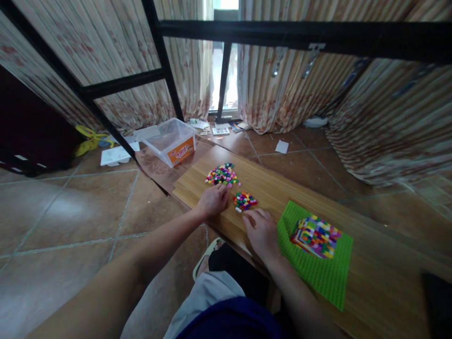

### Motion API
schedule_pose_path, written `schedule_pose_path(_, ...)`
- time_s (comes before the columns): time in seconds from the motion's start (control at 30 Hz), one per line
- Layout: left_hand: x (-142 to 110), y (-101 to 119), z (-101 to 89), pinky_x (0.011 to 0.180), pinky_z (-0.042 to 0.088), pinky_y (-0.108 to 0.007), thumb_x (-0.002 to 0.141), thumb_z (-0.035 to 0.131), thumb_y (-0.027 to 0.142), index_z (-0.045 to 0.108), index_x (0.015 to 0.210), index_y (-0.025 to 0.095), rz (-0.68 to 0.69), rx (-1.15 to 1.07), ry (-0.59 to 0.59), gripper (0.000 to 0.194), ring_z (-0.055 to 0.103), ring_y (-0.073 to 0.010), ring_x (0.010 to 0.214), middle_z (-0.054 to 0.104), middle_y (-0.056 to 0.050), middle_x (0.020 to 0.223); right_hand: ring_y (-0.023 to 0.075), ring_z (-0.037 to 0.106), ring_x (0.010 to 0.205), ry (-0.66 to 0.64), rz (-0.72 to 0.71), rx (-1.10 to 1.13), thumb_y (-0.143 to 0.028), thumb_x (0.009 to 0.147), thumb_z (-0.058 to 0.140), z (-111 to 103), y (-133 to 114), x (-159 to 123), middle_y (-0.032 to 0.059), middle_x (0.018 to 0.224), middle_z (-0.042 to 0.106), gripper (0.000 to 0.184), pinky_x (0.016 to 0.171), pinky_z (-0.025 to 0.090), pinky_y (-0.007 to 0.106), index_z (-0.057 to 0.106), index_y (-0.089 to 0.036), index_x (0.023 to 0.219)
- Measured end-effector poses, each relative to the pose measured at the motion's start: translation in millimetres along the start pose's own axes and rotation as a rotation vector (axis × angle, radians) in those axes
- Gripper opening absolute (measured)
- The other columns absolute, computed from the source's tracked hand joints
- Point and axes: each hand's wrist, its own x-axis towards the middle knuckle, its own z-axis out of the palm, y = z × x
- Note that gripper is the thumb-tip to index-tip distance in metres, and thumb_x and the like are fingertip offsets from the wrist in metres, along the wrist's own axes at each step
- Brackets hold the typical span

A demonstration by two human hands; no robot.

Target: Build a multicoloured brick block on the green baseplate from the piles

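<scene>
A larger pile of small colourful toy bricks (222, 175) lies near the far left end of the wooden table. My left hand (214, 200) is at its near edge, fingers bent and drawn together; anything between them is hidden. Closer to me is a smaller brick pile (245, 201). Beside it rests my right hand (262, 233), fingers curled towards the thumb, and what they hold, if anything, is too small to make out. To the right of that hand, a green baseplate (318, 270) carries a multicoloured block of stacked bricks (316, 237).
The wooden table (381, 263) runs from left to right before me. Beyond its left end stands a clear plastic bin (169, 141) with an orange label. A black metal frame (268, 33) crosses overhead. Papers (281, 147) lie on the tiled floor near the curtains (282, 94).
</scene>
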Motion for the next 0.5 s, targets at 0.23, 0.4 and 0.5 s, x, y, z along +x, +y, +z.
schedule_pose_path(0.23,0.8,-0.8,0.8,0.077,0.050,-0.029,0.100,0.048,0.022,0.060,0.090,0.019,-0.002,0.001,-0.008,0.015,0.065,-0.0189,0.087,0.067,-0.007,0.092,0.0227,0.056,0.088,-0.001,-0.012,-0.199,-0.031,0.098,0.049,26.9,-2.9,13.2,0.0092,0.093,0.067,0.024,0.081,0.042,0.037,0.070,-0.021,0.090)
schedule_pose_path(0.4,0.4,0.2,-0.7,0.075,0.049,-0.028,0.100,0.047,0.021,0.059,0.088,0.019,0.001,0.007,-0.012,0.017,0.065,-0.0183,0.085,0.066,-0.006,0.092,0.0218,0.057,0.086,-0.008,0.019,-0.180,-0.030,0.099,0.044,26.1,-3.5,9.2,0.0092,0.090,0.067,0.027,0.079,0.041,0.035,0.066,-0.021,0.086)
schedule_pose_path(0.5,-0.1,-0.2,-1.2,0.075,0.049,-0.028,0.100,0.048,0.021,0.059,0.087,0.019,0.000,0.009,-0.005,0.017,0.065,-0.0182,0.084,0.066,-0.006,0.091,0.0194,0.061,0.085,0.037,0.073,-0.021,-0.030,0.099,0.044,13.7,-5.8,1.0,0.0074,0.089,0.069,0.025,0.080,0.045,0.033,0.065,-0.020,0.088)
